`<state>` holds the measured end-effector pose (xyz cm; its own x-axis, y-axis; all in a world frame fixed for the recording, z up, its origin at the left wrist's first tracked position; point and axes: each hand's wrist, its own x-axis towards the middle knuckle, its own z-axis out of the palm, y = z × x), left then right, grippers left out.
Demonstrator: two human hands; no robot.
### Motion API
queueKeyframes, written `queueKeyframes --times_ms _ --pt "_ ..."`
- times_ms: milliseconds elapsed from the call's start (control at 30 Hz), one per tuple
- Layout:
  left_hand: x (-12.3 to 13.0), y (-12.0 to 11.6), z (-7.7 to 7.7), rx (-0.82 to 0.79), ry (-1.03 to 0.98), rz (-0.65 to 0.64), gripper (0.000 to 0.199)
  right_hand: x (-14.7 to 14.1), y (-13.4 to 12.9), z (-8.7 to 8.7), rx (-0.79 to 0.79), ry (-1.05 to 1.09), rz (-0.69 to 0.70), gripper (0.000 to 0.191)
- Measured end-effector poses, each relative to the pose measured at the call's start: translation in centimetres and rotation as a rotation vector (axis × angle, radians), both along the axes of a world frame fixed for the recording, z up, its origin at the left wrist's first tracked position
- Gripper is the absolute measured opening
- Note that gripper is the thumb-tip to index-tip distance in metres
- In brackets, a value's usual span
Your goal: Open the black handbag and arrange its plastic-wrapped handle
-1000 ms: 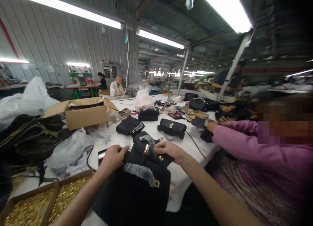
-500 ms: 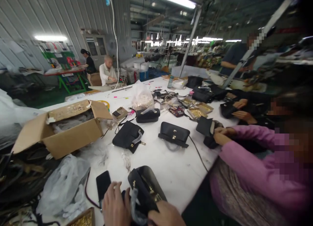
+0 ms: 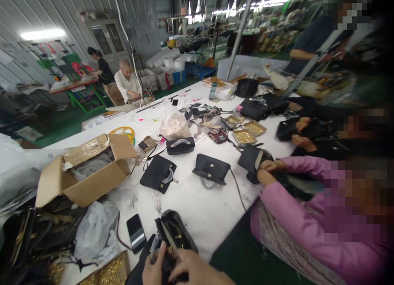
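— What did the hands have at that moment?

— A black bag [image 3: 175, 235], at the near edge of the white table [image 3: 209, 207], right at the bottom of the view. The left hand [image 3: 154, 270] was curled onto its near end, fingers pressed down on the dark material. The right hand [image 3: 192, 270] lay closed over the same end from the other side, thumb toward the left hand. Both were cut off by the frame edge, so I could not tell what exactly the fingertips pinched.

— How did the bag sit?

— Tilted up on its side, open mouth showing a gold fitting inside; a strip of clear wrap [image 3: 153, 248] hung by the left hand.

— And around it?

— A phone [image 3: 136, 233] lay flat just left of the bag, screen dark. Left of that, a crumpled plastic sheet [image 3: 95, 231], and below it a tray of gold hardware [image 3: 111, 272]. Farther back stood an open carton [image 3: 89, 170]. Mid-table lay a flat pouch [image 3: 158, 173] and a small handbag [image 3: 211, 168], well apart from the held one.

— Anyone else?

— A person in a pink sleeve [image 3: 292, 207] on the right, both hands on another dark bag [image 3: 250, 159]. More people worked farther down the table.
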<state>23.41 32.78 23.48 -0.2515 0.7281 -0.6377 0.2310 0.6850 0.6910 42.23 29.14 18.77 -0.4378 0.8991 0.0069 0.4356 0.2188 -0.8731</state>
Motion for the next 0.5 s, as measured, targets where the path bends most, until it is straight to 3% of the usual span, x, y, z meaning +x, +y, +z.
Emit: queueKeyframes --times_ms 33,100,167,233,300,367,433,500 --pt "0.0 -0.1 -0.3 -0.014 0.005 0.006 0.044 2.7 1.4 0.9 -0.051 -0.033 -0.077 0.013" --pt "0.0 -0.6 -0.8 -0.048 -0.012 0.007 0.048 8.8 5.0 2.1 -0.146 -0.258 -0.392 0.026" --pt "0.5 -1.2 -1.2 -0.084 -0.044 0.01 0.053 14.3 8.9 1.8 -0.194 -0.409 -0.533 0.04" --pt "1.1 -1.3 -1.4 -0.079 -0.066 0.018 0.059 18.0 12.4 0.5 -0.248 -0.543 -0.578 0.045" --pt "1.7 -0.9 -1.6 -0.029 -0.069 0.028 0.063 19.5 14.8 -1.0 -0.277 -0.634 -0.557 0.048" --pt "1.9 -0.2 -2.0 0.019 -0.111 0.042 0.064 19.7 16.3 -2.0 -0.291 -0.694 -0.53 0.039" --pt "1.8 0.2 -2.8 0.012 -0.231 0.086 0.065 19.3 17.1 -2.1 -0.291 -0.73 -0.517 0.027" --pt "1.5 0.1 -3.9 -0.042 -0.351 0.144 0.066 18.9 17.2 -1.5 -0.263 -0.742 -0.518 0.027"
